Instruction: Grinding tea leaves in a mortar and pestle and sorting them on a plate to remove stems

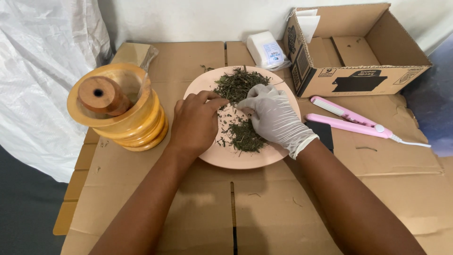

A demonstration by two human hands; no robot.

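One pink plate point(222, 158), two dried-herb piles point(238, 84); bare left hand point(194, 123), gloved right hand point(273, 118) each pinching herbs

Pale wall point(188, 19) behind; white plastic sheet point(42, 71) left; cardboard-covered table point(264, 208).

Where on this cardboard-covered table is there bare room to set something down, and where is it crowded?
Free: the flat brown cardboard sheet in front of the round pink plate, between the forearms. Smaller patch: behind the yellow wooden mortar. Crowded: right of the plate, by the open cardboard box and pink sealing tool.
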